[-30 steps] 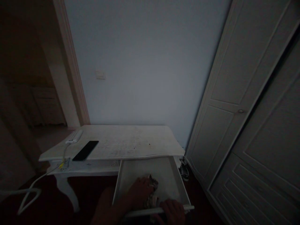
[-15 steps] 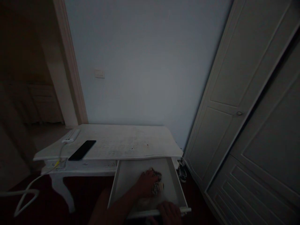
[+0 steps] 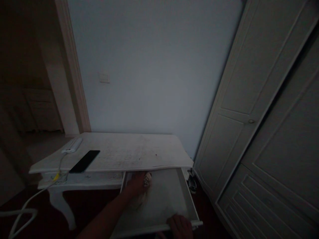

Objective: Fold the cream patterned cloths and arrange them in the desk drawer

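Note:
My left hand (image 3: 136,184) reaches into the pulled-out white drawer (image 3: 169,198), near its back left corner. It is closed on a patterned cloth (image 3: 147,179), light with dark markings, pressed against the drawer bottom. Most of the fingers are dim and partly hidden by the back of the hand. Over the drawer's front edge, on the right side, my right hand (image 3: 179,225) is curled, gripping the rim. Faint smudges show on the drawer bottom.
On the white desk (image 3: 139,142) lie a dark phone (image 3: 85,161) and a white power strip (image 3: 72,145) with a cable (image 3: 30,198) hanging off the left. Shoes (image 3: 191,183) stand on the floor beside the drawer. A wardrobe (image 3: 231,132) rises at right.
My left hand has moved with the cloth from the drawer's middle to its back left. My right hand stays on the drawer's front edge.

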Demonstrator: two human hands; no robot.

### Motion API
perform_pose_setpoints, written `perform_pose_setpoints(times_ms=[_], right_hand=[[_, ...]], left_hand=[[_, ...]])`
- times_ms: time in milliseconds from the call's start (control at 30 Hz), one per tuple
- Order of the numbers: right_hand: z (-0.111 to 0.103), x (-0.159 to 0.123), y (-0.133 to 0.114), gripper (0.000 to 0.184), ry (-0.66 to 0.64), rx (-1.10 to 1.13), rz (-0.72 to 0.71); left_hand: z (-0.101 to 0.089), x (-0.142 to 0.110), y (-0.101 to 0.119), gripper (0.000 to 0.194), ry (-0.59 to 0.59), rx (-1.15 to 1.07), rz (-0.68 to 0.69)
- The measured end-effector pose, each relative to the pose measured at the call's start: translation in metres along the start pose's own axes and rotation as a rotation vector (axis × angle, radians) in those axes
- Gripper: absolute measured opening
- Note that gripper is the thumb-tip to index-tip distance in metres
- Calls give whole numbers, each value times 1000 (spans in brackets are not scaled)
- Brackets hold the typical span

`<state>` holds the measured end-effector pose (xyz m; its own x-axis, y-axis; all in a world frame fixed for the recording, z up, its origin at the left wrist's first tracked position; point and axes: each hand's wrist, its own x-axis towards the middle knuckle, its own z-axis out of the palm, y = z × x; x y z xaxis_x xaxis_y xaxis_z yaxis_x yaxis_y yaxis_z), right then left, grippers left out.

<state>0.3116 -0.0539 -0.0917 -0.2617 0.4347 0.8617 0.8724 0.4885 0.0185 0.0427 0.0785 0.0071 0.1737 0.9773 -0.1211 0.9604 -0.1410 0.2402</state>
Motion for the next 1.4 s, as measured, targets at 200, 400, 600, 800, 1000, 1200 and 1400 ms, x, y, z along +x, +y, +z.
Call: perform_pose_setpoints(times_ms=[200,400,600,800,1000,1200,1400], right_hand=[[-24,19,-15,44,-87,108,130],[-23,22,-19,43,-74,108,139],[-20,22,-13,47,-33,52,62],[-16,18,-12,54,29,-48,4],[-9,6,-13,55,4,-56,27],[10,-15,-7,53,64,-60,40],[13,-21,-10,54,68,-73,73]], left_hand=[[8,-24,-11,103,-153,78,19],[21,-44,-7,100,-220,115,163],[40,-51,17,93,-199,84,386],[48,-41,58,66,-169,59,542],[46,-24,103,65,-195,52,542],[54,0,141,55,-168,27,539],[59,8,156,66,-127,2,478]])
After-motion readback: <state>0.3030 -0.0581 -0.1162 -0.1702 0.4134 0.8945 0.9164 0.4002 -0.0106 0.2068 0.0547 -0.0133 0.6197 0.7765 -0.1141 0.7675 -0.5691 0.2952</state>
